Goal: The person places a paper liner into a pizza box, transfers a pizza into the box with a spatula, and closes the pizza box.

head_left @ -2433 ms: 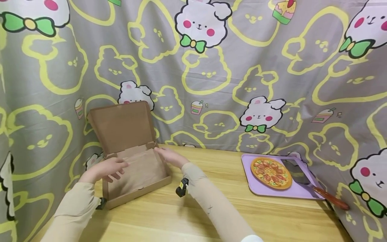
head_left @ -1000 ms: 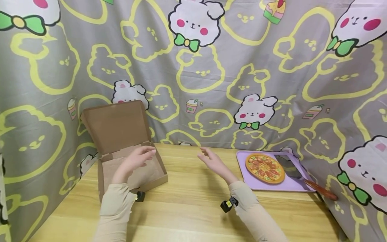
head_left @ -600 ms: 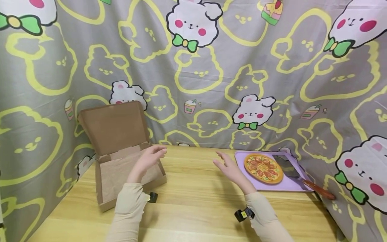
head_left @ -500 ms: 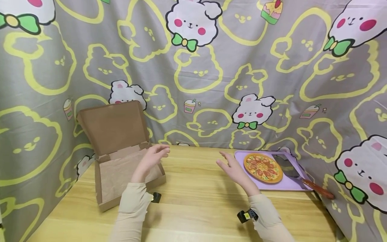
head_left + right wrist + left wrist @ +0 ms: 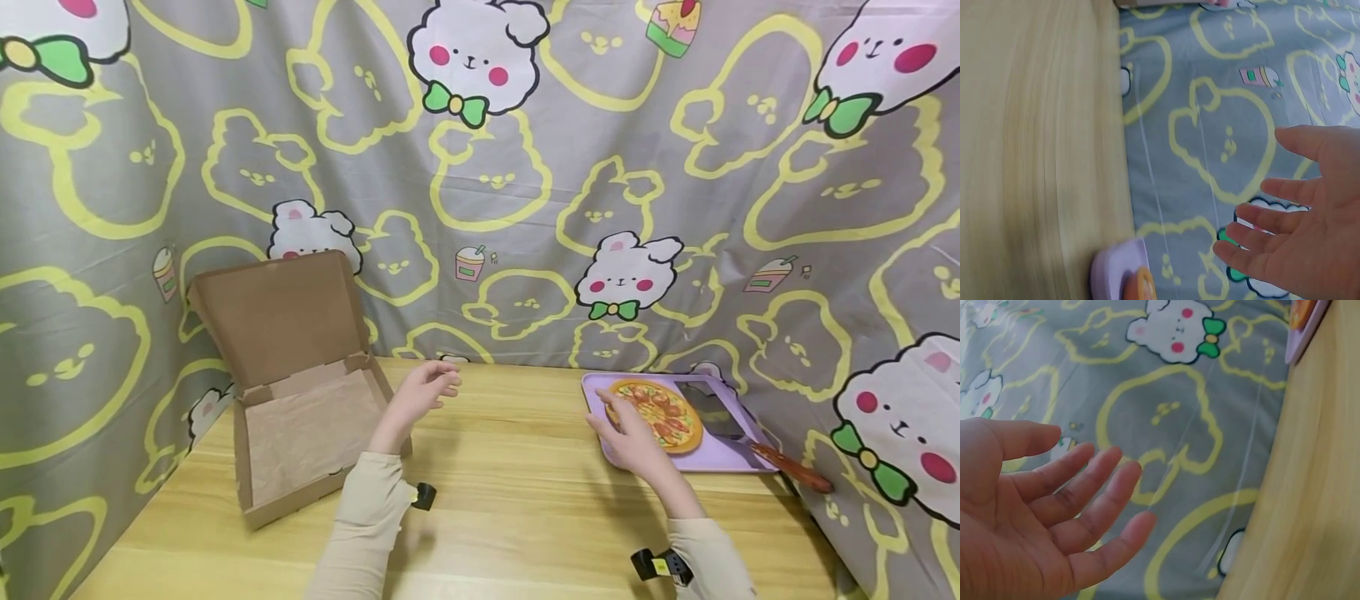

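My left hand hovers over the table just right of the cardboard pizza box, its fingers loosely bent around nothing. The box stands with its lid up, and brown paper lines its bottom. In the head view my right hand is in front of the left part of a purple tray, hiding a piece of the pizza on it. The right wrist view shows that hand's fingers spread and holding nothing. Right of the pizza lies a pizza server with a wooden handle.
The server's brown handle sticks out past the tray's right edge. A patterned grey curtain closes off the back and both sides of the wooden table. The raised box lid stands near the curtain.
Both hands have left the box and moved right, the right one as far as the tray, the left one past the box's right side. Box, pizza and server stay put.
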`<action>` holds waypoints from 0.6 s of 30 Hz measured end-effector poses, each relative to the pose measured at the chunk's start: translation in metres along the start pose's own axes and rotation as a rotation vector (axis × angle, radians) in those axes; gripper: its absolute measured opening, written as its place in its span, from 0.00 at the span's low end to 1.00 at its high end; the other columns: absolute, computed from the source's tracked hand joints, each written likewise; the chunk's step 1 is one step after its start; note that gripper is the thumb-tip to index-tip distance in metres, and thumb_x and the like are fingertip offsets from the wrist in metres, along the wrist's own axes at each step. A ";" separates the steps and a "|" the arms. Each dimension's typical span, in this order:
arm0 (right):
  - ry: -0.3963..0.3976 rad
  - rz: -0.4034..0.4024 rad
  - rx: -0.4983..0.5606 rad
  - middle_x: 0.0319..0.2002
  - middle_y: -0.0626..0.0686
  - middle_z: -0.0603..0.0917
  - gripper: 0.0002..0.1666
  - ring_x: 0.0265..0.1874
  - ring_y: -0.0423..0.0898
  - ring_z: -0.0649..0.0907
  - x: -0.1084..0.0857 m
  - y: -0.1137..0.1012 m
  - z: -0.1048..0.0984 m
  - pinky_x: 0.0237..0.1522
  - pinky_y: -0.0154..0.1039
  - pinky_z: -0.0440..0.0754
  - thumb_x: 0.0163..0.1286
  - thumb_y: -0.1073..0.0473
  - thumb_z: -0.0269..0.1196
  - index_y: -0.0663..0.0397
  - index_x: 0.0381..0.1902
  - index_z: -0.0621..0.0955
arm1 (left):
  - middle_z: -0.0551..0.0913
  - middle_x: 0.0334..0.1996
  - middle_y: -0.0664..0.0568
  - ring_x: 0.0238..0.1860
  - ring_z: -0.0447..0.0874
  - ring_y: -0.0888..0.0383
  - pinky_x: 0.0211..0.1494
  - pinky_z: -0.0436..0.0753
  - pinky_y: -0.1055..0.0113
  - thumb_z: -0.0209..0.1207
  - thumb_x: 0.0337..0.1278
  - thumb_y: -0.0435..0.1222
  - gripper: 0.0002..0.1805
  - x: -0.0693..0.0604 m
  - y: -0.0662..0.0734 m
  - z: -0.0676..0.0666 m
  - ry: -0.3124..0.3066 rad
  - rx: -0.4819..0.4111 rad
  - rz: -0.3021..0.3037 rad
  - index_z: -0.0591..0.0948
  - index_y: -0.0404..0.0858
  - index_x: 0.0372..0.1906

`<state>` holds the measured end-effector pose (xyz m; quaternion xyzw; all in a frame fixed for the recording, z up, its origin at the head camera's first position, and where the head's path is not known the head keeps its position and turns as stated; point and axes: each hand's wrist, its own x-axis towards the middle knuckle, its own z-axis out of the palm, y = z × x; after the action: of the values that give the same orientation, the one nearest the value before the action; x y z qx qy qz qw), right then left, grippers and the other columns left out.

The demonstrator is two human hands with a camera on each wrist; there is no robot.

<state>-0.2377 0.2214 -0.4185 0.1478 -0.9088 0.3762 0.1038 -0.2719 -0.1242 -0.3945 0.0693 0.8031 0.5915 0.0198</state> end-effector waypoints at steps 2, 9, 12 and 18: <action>0.008 0.015 0.005 0.65 0.72 0.69 0.31 0.65 0.69 0.69 -0.004 0.004 -0.007 0.61 0.65 0.71 0.73 0.57 0.57 0.68 0.68 0.66 | 0.83 0.51 0.43 0.51 0.84 0.48 0.51 0.81 0.56 0.51 0.72 0.43 0.18 0.002 -0.001 0.008 0.002 -0.019 0.004 0.76 0.39 0.59; 0.004 0.071 0.019 0.66 0.73 0.67 0.32 0.65 0.70 0.67 -0.015 0.018 -0.030 0.62 0.67 0.69 0.75 0.53 0.54 0.68 0.69 0.63 | 0.85 0.46 0.44 0.45 0.85 0.52 0.49 0.83 0.56 0.52 0.71 0.43 0.19 0.011 -0.006 0.035 -0.018 -0.045 0.016 0.78 0.36 0.57; 0.006 0.083 0.039 0.67 0.73 0.65 0.32 0.66 0.72 0.65 -0.019 0.022 -0.040 0.62 0.68 0.68 0.76 0.53 0.53 0.68 0.69 0.63 | 0.85 0.46 0.43 0.45 0.86 0.53 0.48 0.83 0.57 0.52 0.71 0.43 0.18 0.014 -0.007 0.047 -0.032 -0.046 0.022 0.78 0.36 0.55; 0.018 0.119 0.033 0.66 0.75 0.65 0.34 0.65 0.73 0.66 -0.025 0.030 -0.056 0.62 0.69 0.65 0.76 0.52 0.54 0.69 0.70 0.61 | 0.86 0.44 0.42 0.43 0.86 0.52 0.45 0.83 0.59 0.52 0.70 0.46 0.20 0.020 -0.010 0.070 -0.062 -0.047 0.033 0.79 0.35 0.54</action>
<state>-0.2207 0.2869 -0.4065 0.0919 -0.9087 0.3978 0.0872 -0.2846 -0.0584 -0.4240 0.1002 0.7869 0.6078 0.0366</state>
